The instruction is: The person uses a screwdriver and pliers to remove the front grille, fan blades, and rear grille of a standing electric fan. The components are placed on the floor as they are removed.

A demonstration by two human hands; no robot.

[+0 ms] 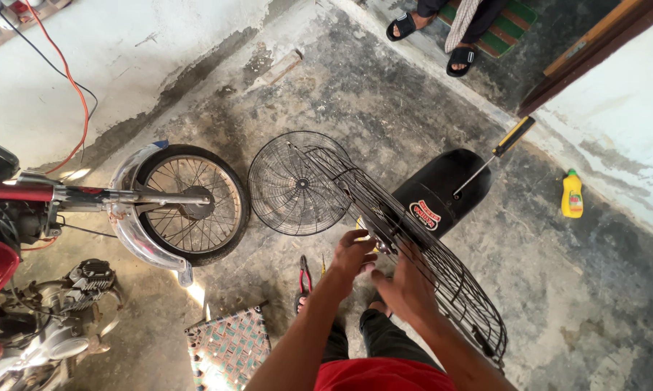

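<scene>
A black wire fan guard (442, 279) is held on edge in front of me, tilted from upper left to lower right. My left hand (352, 255) pinches a small part at its centre hub. Just to the right, my right hand (407, 291) grips the wires of the guard. A second round wire guard (295, 185) lies flat on the concrete floor behind it. The black fan base (442, 188) lies beyond, with a yellow-and-black-handled screwdriver (494, 154) resting on it.
A motorcycle with its front wheel (189, 204) and engine stands at the left. Red-handled pliers (305, 275) lie on the floor near my legs. A patterned mat (229, 347) sits at bottom centre. A yellow bottle (572, 194) stands at right. Another person's sandalled feet (460, 59) are at top.
</scene>
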